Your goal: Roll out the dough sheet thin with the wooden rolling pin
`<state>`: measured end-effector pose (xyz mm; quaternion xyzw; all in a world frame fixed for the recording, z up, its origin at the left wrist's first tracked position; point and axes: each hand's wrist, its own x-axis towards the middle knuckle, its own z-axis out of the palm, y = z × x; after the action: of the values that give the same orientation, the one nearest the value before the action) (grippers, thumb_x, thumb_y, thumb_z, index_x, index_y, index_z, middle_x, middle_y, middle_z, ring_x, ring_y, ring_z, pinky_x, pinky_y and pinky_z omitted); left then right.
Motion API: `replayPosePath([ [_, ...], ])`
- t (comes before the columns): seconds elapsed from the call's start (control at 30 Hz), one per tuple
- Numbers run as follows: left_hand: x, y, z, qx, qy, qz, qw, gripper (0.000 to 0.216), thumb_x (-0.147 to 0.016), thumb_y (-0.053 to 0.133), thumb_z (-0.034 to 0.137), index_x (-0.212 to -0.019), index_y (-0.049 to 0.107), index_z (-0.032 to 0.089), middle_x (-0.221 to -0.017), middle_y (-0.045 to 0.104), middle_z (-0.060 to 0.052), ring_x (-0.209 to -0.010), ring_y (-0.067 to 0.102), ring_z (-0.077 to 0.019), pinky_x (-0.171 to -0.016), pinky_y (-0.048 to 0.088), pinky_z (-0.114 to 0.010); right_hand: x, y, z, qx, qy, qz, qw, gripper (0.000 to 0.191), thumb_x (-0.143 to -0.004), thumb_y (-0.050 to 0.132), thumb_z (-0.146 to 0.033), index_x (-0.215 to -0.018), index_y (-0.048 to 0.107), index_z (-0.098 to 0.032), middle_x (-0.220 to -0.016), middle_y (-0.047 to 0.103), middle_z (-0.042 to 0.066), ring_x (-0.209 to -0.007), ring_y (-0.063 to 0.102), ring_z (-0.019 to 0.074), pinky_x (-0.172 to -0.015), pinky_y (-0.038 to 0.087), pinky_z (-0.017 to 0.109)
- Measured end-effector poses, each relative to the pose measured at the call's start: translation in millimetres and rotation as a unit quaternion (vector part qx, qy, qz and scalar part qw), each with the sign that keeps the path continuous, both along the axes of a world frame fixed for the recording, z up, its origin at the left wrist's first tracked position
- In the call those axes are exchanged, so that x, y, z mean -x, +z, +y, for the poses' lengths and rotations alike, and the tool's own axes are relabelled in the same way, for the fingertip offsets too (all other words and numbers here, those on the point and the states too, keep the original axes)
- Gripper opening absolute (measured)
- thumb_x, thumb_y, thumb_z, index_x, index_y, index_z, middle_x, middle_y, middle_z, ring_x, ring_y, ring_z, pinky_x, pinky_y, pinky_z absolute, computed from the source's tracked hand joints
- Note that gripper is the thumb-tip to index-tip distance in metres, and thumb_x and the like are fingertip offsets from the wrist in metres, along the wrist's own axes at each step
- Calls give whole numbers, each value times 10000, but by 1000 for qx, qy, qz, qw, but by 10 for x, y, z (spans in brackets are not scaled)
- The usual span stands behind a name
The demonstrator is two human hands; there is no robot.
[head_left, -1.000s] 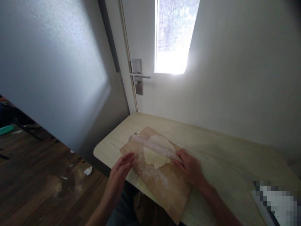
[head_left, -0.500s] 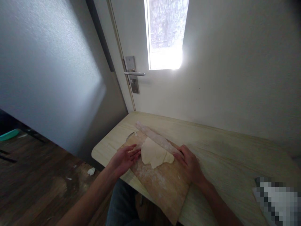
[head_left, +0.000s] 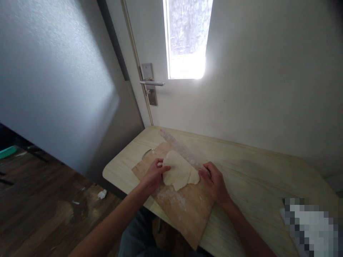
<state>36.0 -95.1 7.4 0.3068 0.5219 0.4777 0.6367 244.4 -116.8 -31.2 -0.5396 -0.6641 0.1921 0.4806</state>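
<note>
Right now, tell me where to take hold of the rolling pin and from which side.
I'd grip the bare far-left end of the rolling pin, coming from above. It lies flat and slanted behind the dough; the right hand rests at its near end, and dough crowds its middle.

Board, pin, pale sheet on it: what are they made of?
Board: wood, matt tan with faint grain, looks unvarnished, dusted white.
Rolling pin: probably wood too, but a white floury coat hides its surface.
Sheet: soft dough, pale cream, matt, with an uneven edge.
</note>
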Motion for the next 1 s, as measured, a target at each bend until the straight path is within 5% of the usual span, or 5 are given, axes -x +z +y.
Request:
replayPosePath([
  [0.23,-176,-47,-54,-18,24,148,989,385,-634,705,133,-852,400,219,-613,577,39,-502,558,-131,-463,409,-219,1,-9,1,4,-2,-4,1000,311,-839,412,-497,-752,474,-206,-672,480,-12,-624,461,136,-590,372,267],
  [0.6,-169,-28,-16,-106,-20,209,972,446,-626,653,145,-976,388,222,-656,564,44,-535,559,-145,-486,385,-219,0,-5,14,-13,-9,29,999,321,-831,416,-503,-722,462,-205,-635,458,-25,-587,434,124,-554,359,252],
  [0.87,29,543,23,-254,17,246,935,503,-618,694,85,-1065,506,220,-549,521,84,-447,424,-81,-458,281,-161,9,21,12,-19,-31,53,998,332,-822,430,-512,-699,463,-206,-618,446,-25,-572,419,117,-539,351,246],
  [1.0,176,727,13,-266,21,217,939,525,-599,666,-24,-1054,577,222,-704,619,34,-762,578,-132,-573,364,-128,11,11,13,-6,-51,116,992,352,-816,418,-539,-705,454,-207,-577,406,-40,-523,388,109,-489,336,242],
])
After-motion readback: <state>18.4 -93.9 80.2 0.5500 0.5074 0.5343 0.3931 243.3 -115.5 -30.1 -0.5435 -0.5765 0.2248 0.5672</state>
